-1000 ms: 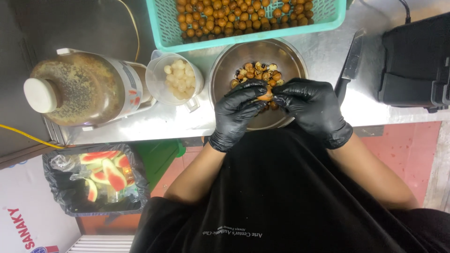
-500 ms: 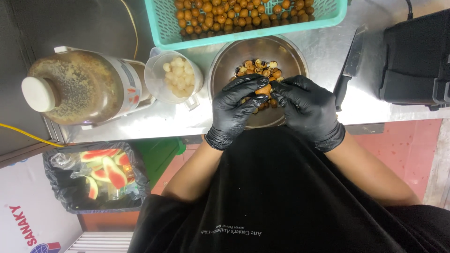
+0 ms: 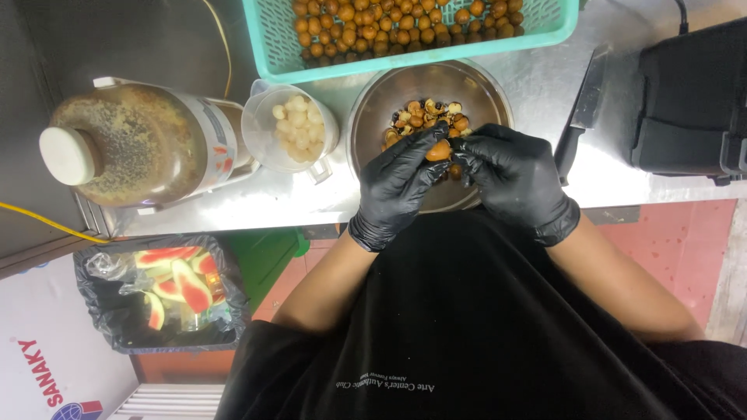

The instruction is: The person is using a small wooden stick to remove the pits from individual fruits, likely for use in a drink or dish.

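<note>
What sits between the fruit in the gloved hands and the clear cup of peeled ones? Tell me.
Nothing visible blocks it. The small brown fruit is pinched between the left hand and right hand over the steel bowl. The clear cup stands just left of the bowl, with only the rims between.

The bowl [image 3: 482, 85] sits on the desk [image 3: 537, 85], near its front edge. Peels lie in the bowl. Behind the bowl is the basket [image 3: 268, 47], full of small round fruits [image 3: 389, 23]. Left of the bowl stands the cup [image 3: 261, 128] with peeled fruits in it, and left of the cup is the big jar [image 3: 136, 148]. Right of the bowl lies the knife [image 3: 580, 109], and the box [image 3: 689, 93] is farther right. Over the bowl, the left hand [image 3: 397, 183] and the right hand [image 3: 517, 175] meet on one fruit [image 3: 438, 150]. Below the jar, off the desk, is the bin [image 3: 156, 292].
</note>
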